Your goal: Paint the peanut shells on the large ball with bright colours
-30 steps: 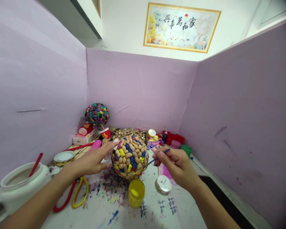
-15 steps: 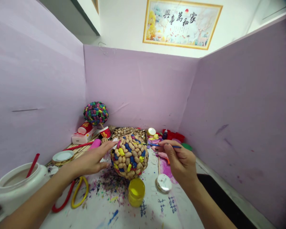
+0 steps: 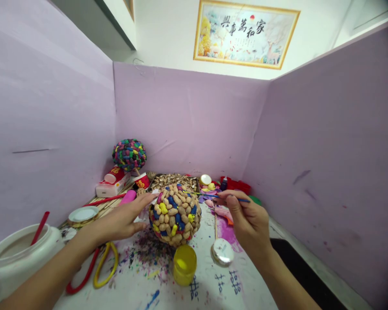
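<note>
A ball covered in peanut shells [image 3: 175, 214], partly painted blue, yellow and pink, stands mid-table. My left hand [image 3: 124, 218] lies flat against its left side, fingers stretched out and touching it. My right hand [image 3: 247, 219] pinches a thin blue paintbrush [image 3: 213, 196], whose tip reaches the upper right of the ball. An open jar of yellow paint [image 3: 184, 264] sits just in front of the ball, and its lid [image 3: 222, 251] lies to the right.
A finished multicoloured ball [image 3: 129, 153] stands at the back left. A tray of shells [image 3: 173, 179], paint pots [image 3: 234, 185], a white tub with a red stick [image 3: 17, 254], a small tin [image 3: 82, 213] and red and yellow rings [image 3: 98, 267] crowd the paint-stained table. Purple walls enclose three sides.
My right hand rose from the ball's lower right side to its upper right, bringing the brush tip up onto the top. The left hand stayed against the ball.
</note>
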A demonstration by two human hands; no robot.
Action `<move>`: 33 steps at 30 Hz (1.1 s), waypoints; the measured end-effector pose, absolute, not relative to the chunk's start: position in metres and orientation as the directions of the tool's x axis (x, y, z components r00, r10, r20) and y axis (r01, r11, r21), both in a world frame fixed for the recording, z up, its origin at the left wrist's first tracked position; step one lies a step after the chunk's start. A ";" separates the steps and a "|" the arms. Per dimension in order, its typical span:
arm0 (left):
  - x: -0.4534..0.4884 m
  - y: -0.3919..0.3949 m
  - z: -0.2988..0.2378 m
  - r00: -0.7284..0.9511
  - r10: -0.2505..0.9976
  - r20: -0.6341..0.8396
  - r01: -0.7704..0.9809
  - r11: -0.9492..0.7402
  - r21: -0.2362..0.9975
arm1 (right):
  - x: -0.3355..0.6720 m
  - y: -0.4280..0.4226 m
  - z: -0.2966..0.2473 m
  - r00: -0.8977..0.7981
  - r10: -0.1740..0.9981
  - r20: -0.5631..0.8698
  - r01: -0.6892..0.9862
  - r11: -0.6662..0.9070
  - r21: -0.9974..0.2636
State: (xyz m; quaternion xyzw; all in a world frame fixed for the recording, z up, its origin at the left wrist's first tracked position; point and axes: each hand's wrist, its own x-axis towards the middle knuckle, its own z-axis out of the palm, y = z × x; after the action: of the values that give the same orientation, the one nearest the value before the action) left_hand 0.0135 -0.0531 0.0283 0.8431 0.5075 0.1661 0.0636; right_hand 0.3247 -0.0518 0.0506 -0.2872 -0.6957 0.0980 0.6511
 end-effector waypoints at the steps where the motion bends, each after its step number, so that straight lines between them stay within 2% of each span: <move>1: 0.014 -0.054 0.029 0.428 0.878 0.213 0.837 -0.474 0.274 | 0.325 -0.051 0.050 0.005 0.530 0.848 0.277 0.814 -0.511; 5: 0.017 -0.056 0.033 0.425 0.881 0.207 0.843 -0.469 0.264 | 0.322 -0.051 0.048 -0.082 0.560 0.824 0.292 0.804 -0.517; 13: 0.017 -0.056 0.033 0.429 0.875 0.226 0.837 -0.479 0.265 | 0.320 -0.053 0.050 -0.152 0.527 0.836 0.359 0.817 -0.450; 25: 0.015 -0.052 0.029 0.432 0.872 0.230 0.832 -0.483 0.272 | 0.330 -0.053 0.058 -0.133 0.460 0.878 0.376 0.843 -0.385; 33: 0.011 -0.052 0.026 0.437 0.865 0.245 0.829 -0.494 0.263 | 0.323 -0.050 0.049 -0.136 0.526 0.839 0.329 0.823 -0.462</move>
State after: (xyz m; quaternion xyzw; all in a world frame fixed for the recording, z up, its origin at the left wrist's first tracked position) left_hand 0.0114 -0.0517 0.0257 0.8462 0.5005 0.1754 0.0516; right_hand 0.3226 -0.0502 0.0488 -0.2854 -0.7492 0.0831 0.5919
